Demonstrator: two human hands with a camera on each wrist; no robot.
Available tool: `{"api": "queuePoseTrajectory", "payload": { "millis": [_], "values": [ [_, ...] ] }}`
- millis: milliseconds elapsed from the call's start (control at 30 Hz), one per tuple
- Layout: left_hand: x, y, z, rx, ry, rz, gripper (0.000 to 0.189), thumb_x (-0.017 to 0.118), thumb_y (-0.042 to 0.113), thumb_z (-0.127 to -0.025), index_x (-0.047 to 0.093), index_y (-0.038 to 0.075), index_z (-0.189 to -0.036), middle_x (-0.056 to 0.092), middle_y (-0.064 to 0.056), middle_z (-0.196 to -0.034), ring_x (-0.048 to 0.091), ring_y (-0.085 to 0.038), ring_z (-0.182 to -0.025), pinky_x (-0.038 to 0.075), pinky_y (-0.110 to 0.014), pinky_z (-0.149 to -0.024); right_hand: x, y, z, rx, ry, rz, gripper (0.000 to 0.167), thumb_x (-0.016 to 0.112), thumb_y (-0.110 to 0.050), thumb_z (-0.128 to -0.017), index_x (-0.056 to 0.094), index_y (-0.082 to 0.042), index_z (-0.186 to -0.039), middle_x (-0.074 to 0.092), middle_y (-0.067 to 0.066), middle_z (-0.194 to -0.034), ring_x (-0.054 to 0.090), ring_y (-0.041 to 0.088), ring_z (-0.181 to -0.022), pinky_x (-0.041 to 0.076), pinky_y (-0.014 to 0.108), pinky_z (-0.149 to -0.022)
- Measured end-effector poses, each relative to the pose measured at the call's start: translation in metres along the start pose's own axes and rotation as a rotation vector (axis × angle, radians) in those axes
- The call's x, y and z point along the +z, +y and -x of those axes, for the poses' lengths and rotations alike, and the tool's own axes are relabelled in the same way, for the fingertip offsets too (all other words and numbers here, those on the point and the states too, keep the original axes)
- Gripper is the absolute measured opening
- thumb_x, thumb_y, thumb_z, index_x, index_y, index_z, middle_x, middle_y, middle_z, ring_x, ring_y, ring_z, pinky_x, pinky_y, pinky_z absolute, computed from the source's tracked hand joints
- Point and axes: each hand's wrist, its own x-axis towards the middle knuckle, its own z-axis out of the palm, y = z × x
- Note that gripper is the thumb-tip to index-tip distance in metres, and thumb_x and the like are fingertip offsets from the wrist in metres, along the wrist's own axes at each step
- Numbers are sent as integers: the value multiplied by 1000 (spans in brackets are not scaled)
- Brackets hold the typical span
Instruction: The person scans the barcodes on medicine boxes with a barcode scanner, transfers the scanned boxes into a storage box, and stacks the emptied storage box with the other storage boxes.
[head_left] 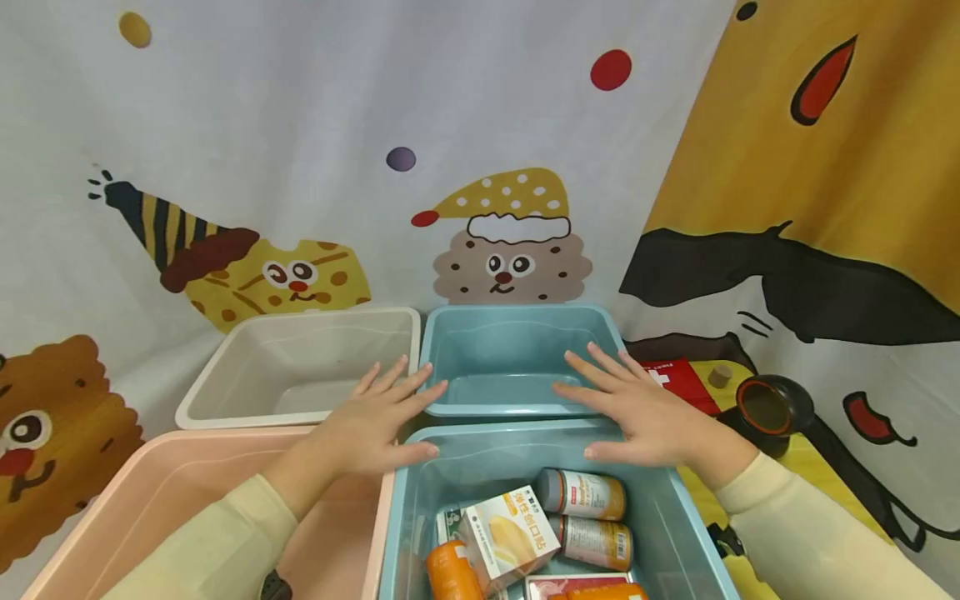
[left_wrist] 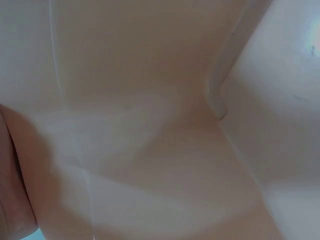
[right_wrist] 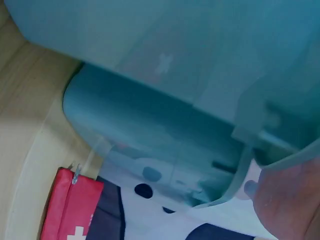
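Observation:
My left hand (head_left: pixel 382 412), fingers spread, hovers where the white, pink and two blue bins meet. My right hand (head_left: pixel 637 408), also spread and holding nothing, is over the right side of the blue bins. Between and below them is the large blue bin (head_left: pixel 517 429). In it lie a white and yellow box (head_left: pixel 510 533), two grey-capped bottles (head_left: pixel 592 493), an orange container (head_left: pixel 453 573) and a partly cut-off red-edged box (head_left: pixel 540 587). In the wrist views only a bit of each hand shows at the edge; whether either touches a rim I cannot tell.
Behind stand a white bin (head_left: pixel 300 418) and a smaller blue bin (head_left: pixel 517 409); a pink bin (head_left: pixel 217 487) is at the left. To the right are a red first-aid pouch (right_wrist: pixel 75 205), a small cork-like piece (head_left: pixel 720 377) and a black round object with an orange ring (head_left: pixel 795 404).

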Motion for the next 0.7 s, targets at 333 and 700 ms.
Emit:
{"api": "queuePoseTrajectory", "payload": {
  "millis": [333, 700],
  "values": [
    [-15, 2, 2, -30, -121, 46, 85, 55, 69, -102, 31, 25, -170, 18, -9, -176, 6, -44, -161, 6, -68, -124, -8, -41, -3, -187, 87, 23, 55, 77, -50, -93, 70, -23, -141, 32, 7, -172, 29, 43, -157, 34, 70, -115],
    [-31, 0, 8, -37, -192, 200, 87, 61, 65, -101, 32, 20, -169, 19, -16, -175, 38, -46, -151, 30, -66, -119, 10, -74, -7, -405, 127, -8, 34, 82, -34, -91, 75, -24, -122, 66, -1, -137, 61, 22, -125, 53, 41, -104]
  ]
}}
